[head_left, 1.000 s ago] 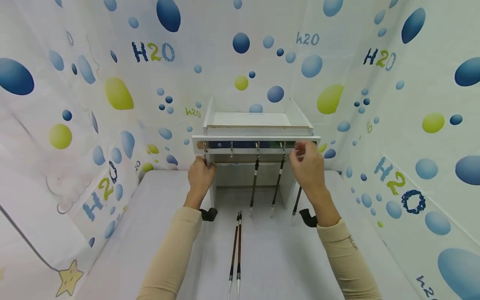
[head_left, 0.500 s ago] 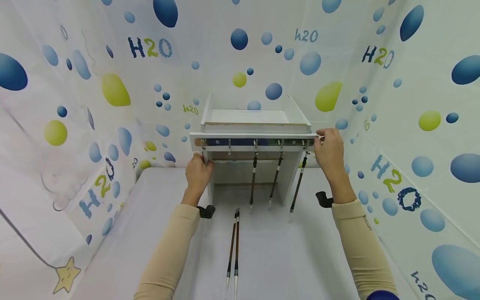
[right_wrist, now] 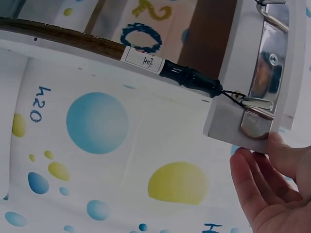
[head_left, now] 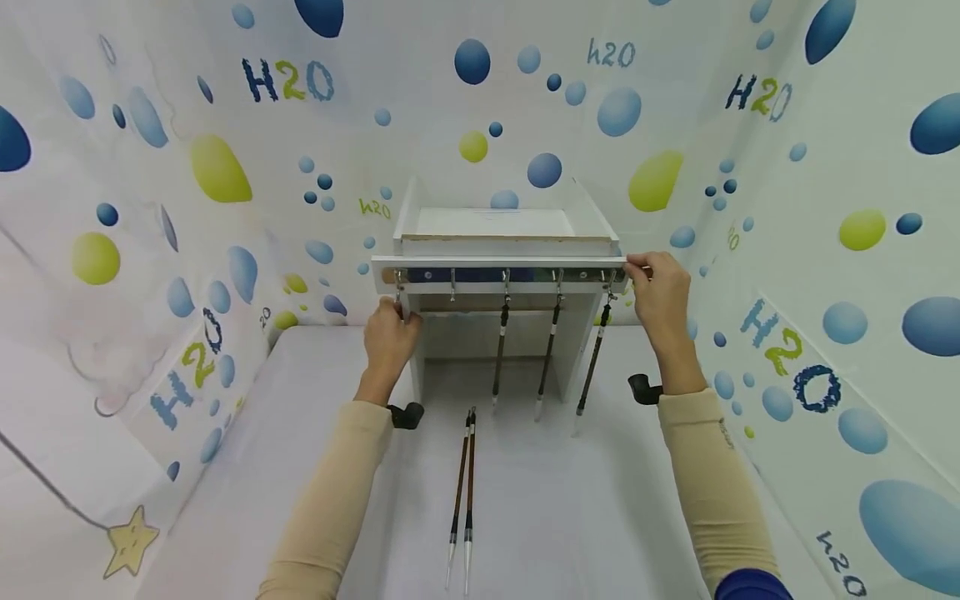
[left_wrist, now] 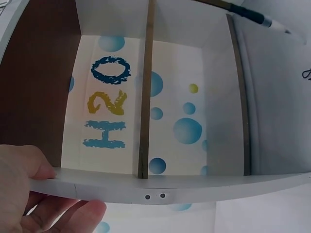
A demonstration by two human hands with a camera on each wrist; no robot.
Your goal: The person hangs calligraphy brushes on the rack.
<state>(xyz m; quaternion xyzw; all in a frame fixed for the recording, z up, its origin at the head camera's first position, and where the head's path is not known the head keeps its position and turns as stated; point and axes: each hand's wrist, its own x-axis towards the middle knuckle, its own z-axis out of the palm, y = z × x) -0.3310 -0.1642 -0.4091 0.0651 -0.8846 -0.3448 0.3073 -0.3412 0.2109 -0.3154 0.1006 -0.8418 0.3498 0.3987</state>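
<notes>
A white shelf point(head_left: 495, 248) stands at the back, its front board carrying a metal hook rail point(head_left: 480, 276). From the right-hand hooks hang three calligraphy brushes, the outermost brush point(head_left: 594, 358) by a dark loop point(right_wrist: 234, 96) seen up close in the right wrist view. My left hand point(head_left: 392, 340) grips the shelf's left side panel point(left_wrist: 112, 190), thumb on one side and fingers on the other. At the board's right end, my right hand point(head_left: 662, 300) pinches the corner between thumb and fingers. Two more brushes point(head_left: 469, 492) lie side by side on the white surface.
Behind the front board is an open-topped tray section point(head_left: 491, 223). Below it the shelf is hollow, with a wooden-edged crossbar point(left_wrist: 145, 97). Patterned sheets point(head_left: 472, 100) enclose the back and sides. A blue rounded object point(head_left: 752, 585) shows at the bottom right.
My right hand has moved from the outermost right hook to the board's right end, leaving that brush hanging in full view. The left hand keeps its hold. The head view has shifted slightly.
</notes>
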